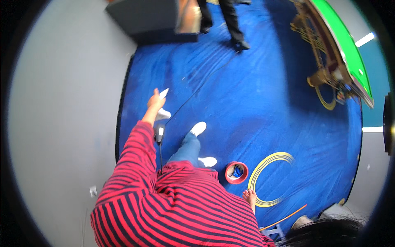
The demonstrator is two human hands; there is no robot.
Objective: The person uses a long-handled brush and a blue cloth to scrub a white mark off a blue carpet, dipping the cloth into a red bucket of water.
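Note:
My left hand [154,101] reaches forward at the left, its fingers closed on a thin white sheet [164,93]; whether it is paper or cloth I cannot tell. Just below that wrist a second white patch [163,115] shows, perhaps part of the same sheet. My right hand [249,195] hangs low at my right side with its fingers stretched out and nothing visible in it. Beyond it, a yellow striped ring [254,175] marks the blue floor. To its left stands a round red tub [227,176] holding something blue and pale.
A black adapter [160,132] trails a long dark cord across the blue carpet [230,111]. A grey cabinet [152,20] and a person in dark trousers [230,20] are ahead. At right stands a green billiard table [343,35]; an orange stick [288,216] lies near a pale stool [275,233].

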